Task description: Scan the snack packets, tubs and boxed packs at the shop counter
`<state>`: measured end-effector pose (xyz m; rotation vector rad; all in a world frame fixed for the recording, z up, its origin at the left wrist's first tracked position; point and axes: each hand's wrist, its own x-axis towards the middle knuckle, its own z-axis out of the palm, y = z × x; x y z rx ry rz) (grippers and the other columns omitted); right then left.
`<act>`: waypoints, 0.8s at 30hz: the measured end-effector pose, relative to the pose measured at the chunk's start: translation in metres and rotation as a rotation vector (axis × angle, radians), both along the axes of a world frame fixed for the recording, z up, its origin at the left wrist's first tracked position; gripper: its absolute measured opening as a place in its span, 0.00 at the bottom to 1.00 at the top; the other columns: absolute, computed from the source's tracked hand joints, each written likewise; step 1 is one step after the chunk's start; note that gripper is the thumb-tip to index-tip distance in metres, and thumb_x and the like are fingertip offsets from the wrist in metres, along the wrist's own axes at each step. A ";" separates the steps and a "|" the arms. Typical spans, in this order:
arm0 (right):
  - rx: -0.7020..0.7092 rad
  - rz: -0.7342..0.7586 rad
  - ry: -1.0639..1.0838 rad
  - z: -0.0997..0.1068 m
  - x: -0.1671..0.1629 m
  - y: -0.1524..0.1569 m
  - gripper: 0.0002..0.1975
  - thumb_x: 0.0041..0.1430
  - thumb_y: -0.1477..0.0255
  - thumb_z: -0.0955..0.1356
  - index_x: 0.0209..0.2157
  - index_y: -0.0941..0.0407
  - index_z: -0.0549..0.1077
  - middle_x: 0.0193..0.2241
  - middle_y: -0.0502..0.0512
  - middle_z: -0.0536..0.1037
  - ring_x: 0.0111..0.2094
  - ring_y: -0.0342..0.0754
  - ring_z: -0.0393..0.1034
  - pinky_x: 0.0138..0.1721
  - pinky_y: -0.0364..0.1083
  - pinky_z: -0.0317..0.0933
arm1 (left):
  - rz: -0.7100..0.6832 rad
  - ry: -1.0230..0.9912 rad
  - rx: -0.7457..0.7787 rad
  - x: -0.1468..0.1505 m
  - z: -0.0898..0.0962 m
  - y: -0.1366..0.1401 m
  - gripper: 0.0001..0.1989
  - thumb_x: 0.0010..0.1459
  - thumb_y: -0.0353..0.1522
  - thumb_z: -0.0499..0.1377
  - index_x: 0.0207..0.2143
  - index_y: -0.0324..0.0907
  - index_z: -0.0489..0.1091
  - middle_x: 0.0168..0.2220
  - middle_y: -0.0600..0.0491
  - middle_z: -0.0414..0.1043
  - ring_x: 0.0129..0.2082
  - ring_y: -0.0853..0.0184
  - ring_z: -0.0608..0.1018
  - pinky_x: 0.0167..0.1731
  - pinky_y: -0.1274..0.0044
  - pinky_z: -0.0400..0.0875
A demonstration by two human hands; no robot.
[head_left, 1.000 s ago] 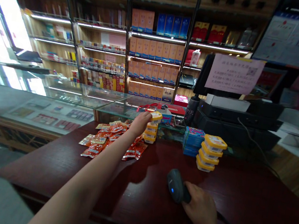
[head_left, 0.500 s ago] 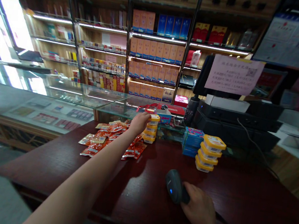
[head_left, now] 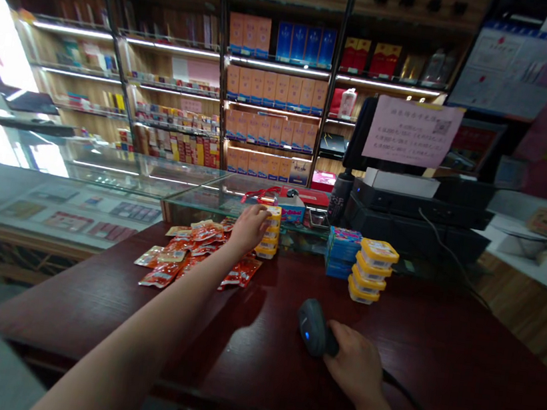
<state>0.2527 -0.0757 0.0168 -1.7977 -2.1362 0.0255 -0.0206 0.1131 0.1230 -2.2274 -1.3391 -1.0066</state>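
Yellow-lidded plastic tubs (head_left: 271, 233) look light, stiff, slick; best pinched by opposite sides. Your left grip (head_left: 249, 225) touches the top one, closure unclear; your right grip (head_left: 356, 364) clasps the barcode scanner (head_left: 312, 328).

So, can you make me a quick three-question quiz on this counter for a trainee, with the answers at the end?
1. What does the right hand hold?
a) a yellow-lidded tub
b) a scanner
c) an orange packet
2. True or false: the left hand rests on the blue boxes.
3. Fill in the number: the right-hand stack of tubs is ___ tubs high.

Key:
1. b
2. False; the left hand is at the left-hand stack of tubs.
3. four
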 end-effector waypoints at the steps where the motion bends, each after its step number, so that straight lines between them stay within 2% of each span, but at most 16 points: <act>1: 0.000 -0.003 0.001 0.002 0.000 0.000 0.15 0.51 0.75 0.63 0.42 0.53 0.72 0.41 0.54 0.78 0.42 0.50 0.71 0.41 0.45 0.58 | -0.018 0.006 -0.002 0.005 -0.002 -0.005 0.13 0.57 0.30 0.53 0.44 0.43 0.69 0.49 0.47 0.66 0.50 0.59 0.67 0.50 0.66 0.64; 8: -0.043 -0.031 -0.011 0.015 -0.005 -0.003 0.13 0.52 0.73 0.64 0.41 0.53 0.71 0.38 0.53 0.78 0.41 0.49 0.71 0.40 0.44 0.56 | -0.238 0.057 -0.081 0.048 -0.022 -0.050 0.13 0.57 0.28 0.53 0.44 0.44 0.69 0.49 0.49 0.66 0.51 0.61 0.67 0.52 0.67 0.64; 14: -0.048 -0.145 0.014 0.023 0.010 -0.007 0.07 0.55 0.69 0.64 0.35 0.53 0.71 0.33 0.54 0.78 0.36 0.50 0.73 0.33 0.44 0.55 | -0.373 0.088 -0.138 0.095 -0.024 -0.079 0.13 0.56 0.27 0.52 0.43 0.42 0.70 0.44 0.48 0.70 0.47 0.61 0.70 0.49 0.68 0.66; 19: -0.073 -0.276 0.071 0.026 0.043 -0.014 0.10 0.54 0.61 0.65 0.33 0.52 0.71 0.33 0.54 0.79 0.35 0.51 0.74 0.29 0.44 0.53 | -0.407 0.006 -0.188 0.144 -0.020 -0.077 0.12 0.57 0.27 0.53 0.42 0.42 0.70 0.43 0.48 0.71 0.44 0.62 0.72 0.46 0.70 0.68; 24: -0.086 -0.372 0.128 0.028 0.066 -0.022 0.11 0.53 0.60 0.66 0.35 0.52 0.71 0.34 0.55 0.79 0.36 0.51 0.74 0.29 0.44 0.53 | -0.418 -0.030 -0.199 0.197 -0.010 -0.061 0.18 0.57 0.29 0.55 0.51 0.44 0.65 0.51 0.47 0.66 0.47 0.62 0.72 0.47 0.71 0.68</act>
